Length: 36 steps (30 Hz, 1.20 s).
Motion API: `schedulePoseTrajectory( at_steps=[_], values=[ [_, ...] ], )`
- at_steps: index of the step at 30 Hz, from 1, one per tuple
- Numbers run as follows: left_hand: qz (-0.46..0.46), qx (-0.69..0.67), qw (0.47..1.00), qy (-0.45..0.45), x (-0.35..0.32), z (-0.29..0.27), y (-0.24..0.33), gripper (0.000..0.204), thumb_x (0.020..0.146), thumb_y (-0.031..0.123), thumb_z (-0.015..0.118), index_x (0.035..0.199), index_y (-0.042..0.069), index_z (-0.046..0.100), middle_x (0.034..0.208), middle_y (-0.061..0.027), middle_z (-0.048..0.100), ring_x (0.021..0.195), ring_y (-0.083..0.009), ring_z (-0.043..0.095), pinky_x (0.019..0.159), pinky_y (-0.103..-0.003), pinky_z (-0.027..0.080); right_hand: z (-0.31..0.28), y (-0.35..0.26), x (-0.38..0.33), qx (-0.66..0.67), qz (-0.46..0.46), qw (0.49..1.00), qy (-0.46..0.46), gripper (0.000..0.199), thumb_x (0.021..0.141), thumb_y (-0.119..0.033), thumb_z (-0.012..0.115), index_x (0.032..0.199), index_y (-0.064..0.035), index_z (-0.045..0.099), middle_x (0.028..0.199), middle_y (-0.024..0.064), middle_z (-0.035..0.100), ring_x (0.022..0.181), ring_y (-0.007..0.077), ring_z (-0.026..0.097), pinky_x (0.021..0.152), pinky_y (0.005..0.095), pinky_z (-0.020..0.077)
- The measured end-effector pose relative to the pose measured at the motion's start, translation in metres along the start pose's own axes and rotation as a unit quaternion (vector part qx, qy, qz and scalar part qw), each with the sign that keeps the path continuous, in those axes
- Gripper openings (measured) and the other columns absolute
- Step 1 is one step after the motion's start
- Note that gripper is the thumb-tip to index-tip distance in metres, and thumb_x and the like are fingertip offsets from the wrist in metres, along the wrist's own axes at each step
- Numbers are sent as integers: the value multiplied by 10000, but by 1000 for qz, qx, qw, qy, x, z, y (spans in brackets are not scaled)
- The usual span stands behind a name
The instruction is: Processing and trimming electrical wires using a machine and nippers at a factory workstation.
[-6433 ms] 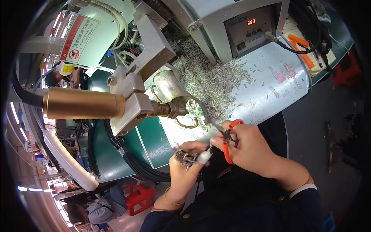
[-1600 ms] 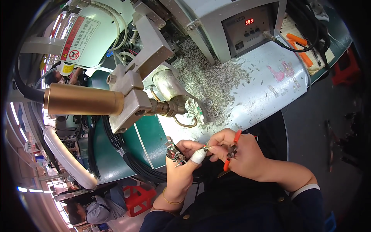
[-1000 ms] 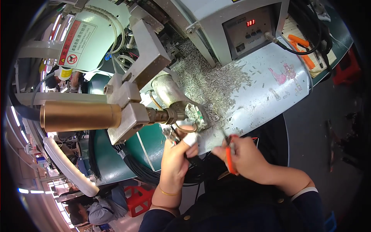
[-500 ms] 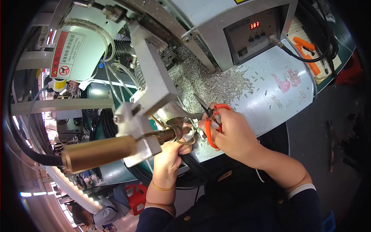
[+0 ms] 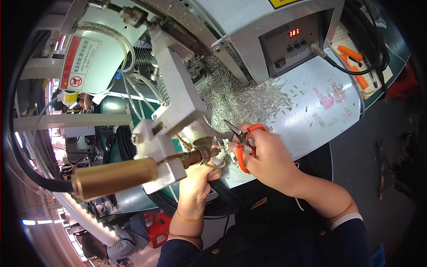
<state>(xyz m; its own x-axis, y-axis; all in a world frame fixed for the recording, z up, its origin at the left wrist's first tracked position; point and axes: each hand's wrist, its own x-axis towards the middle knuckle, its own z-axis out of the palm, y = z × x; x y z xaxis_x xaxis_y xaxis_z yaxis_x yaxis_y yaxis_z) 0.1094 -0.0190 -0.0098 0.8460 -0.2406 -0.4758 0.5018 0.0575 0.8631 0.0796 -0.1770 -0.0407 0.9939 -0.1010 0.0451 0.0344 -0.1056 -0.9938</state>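
My right hand [image 5: 272, 156] is wrapped round scissors [image 5: 240, 147] with orange-red loop handles. Their short, pointed metal blades aim up and left, toward a heap of small metal pieces [image 5: 238, 102]. Beside the scissors, my left hand [image 5: 194, 180] is closed beneath the machine's metal tip [image 5: 209, 153], its fingertips partly covered by it. What the left fingers pinch is hidden; thin wire-like bits show near them. Black cables [image 5: 224, 193] run just below that hand. A brass-coloured cylinder [image 5: 115, 178] extends leftward from the machine's arm.
A control box [image 5: 296, 42] with a red lit display stands behind the heap, on a light metal plate [image 5: 298, 129]. Orange-handled tools [image 5: 356, 66] lie at the far right. A warning-labelled panel [image 5: 95, 53] is at upper left. Another person [image 5: 120, 244] sits near a red stool [image 5: 158, 229].
The scissors have tilted slightly and their blades look closer together. Both hands have otherwise stayed in nearly the same place.
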Motion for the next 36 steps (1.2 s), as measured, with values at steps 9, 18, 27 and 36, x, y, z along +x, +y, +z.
schedulePoseTrajectory(
  at_steps=[9, 18, 27, 36],
  values=[
    [58, -11, 997, -39, -34, 6, -14, 113, 766, 38, 600, 852, -26, 565, 773, -62, 553, 615, -114, 483, 527, -223, 379, -18, -16, -29, 123, 98, 983, -92, 142, 799, -116, 600, 852, -6, 528, 636, 60, 534, 561, 57, 471, 481, 242, 383],
    [153, 132, 978, -55, -63, 19, -30, 89, 793, 20, 576, 864, -29, 555, 794, -67, 561, 705, -132, 536, 638, -245, 432, -16, -38, -43, -87, -90, 989, -73, 117, 725, -74, 649, 810, -34, 579, 675, 70, 581, 559, 155, 564, 490, 257, 421],
    [101, 71, 991, -55, -71, 22, -20, 135, 792, 13, 564, 922, -16, 541, 783, -54, 555, 641, -125, 526, 603, -222, 424, -22, -27, -47, -31, -109, 992, -61, 118, 768, -88, 600, 708, -8, 537, 514, 41, 497, 468, 89, 511, 410, 242, 364],
    [515, 539, 662, -75, -62, 16, -11, 216, 577, -28, 602, 787, 17, 581, 752, -93, 527, 554, -137, 490, 481, -227, 389, -29, -31, -42, 290, 341, 861, -241, 255, 834, -231, 544, 689, -28, 489, 569, 20, 491, 370, 77, 455, 360, 213, 321]
  ],
)
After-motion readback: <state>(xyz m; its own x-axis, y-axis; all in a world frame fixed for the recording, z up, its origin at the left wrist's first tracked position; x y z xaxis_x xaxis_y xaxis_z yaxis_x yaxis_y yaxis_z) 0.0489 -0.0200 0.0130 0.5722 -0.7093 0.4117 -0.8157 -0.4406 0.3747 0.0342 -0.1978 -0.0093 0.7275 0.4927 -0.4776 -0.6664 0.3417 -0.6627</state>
